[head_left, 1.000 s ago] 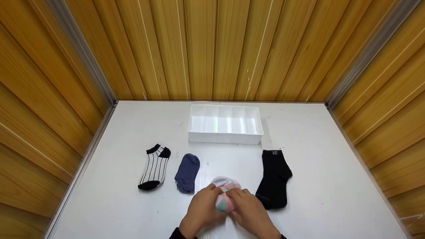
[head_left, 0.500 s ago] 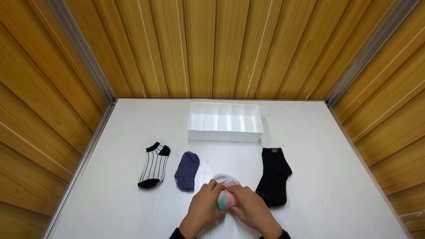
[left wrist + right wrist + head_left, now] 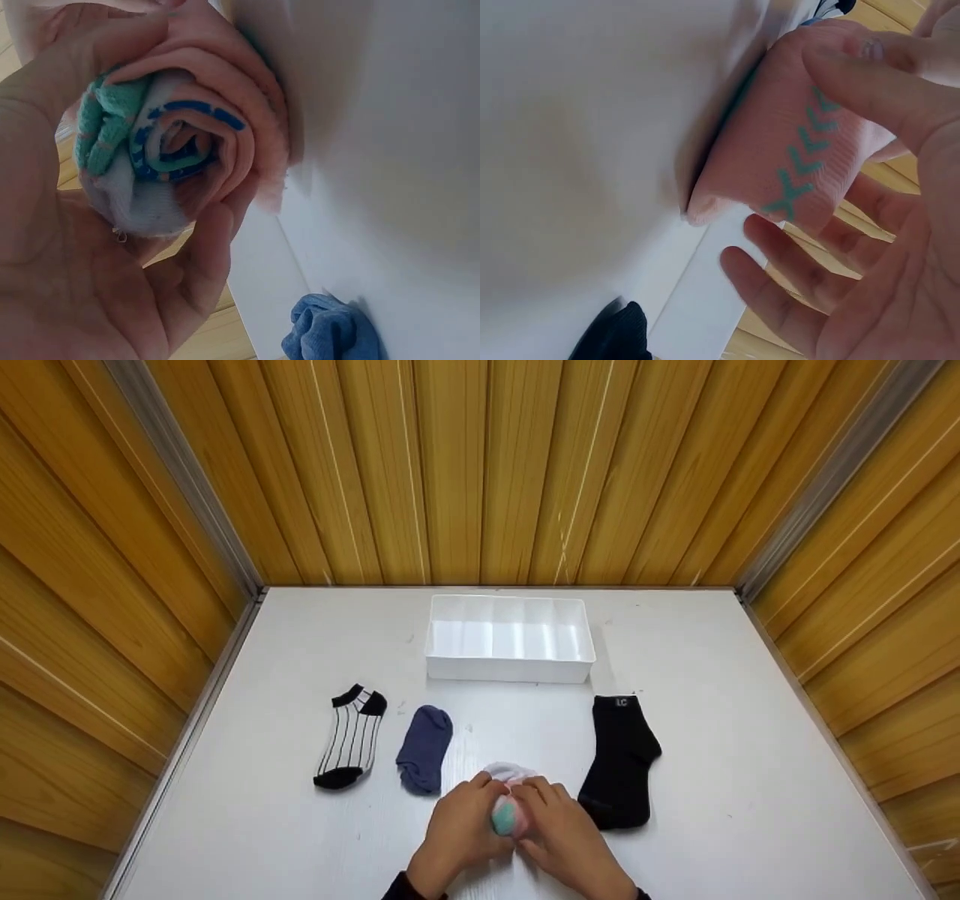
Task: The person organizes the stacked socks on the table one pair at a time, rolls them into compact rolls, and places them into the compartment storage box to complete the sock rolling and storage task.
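Note:
Between both hands, near the front of the table, is a rolled-up pink sock (image 3: pixel 508 817) with green and white patches. In the left wrist view the sock's spiral end (image 3: pixel 195 142) faces the camera, showing blue, green and white inside. My left hand (image 3: pixel 463 826) curls its thumb and fingers around that end. From the other side, my right hand (image 3: pixel 566 834) holds the roll, its thumb pressed on the pink outer layer with green chevrons (image 3: pixel 806 150). Some of its fingers spread below the roll in the right wrist view. A white part shows just beyond the fingertips in the head view.
Left of the hands lie a black-and-white striped ankle sock (image 3: pixel 350 737) and a dark blue sock (image 3: pixel 424 750). A black sock (image 3: pixel 621 761) lies close to the right hand. Behind them stands a white divided box (image 3: pixel 510 670). Wood-patterned walls (image 3: pixel 480 472) enclose the table.
The sock is rolled a bit further between the hands, and less of its white part shows beyond the fingers. The fingers have shifted slightly; the other socks and the box stay put.

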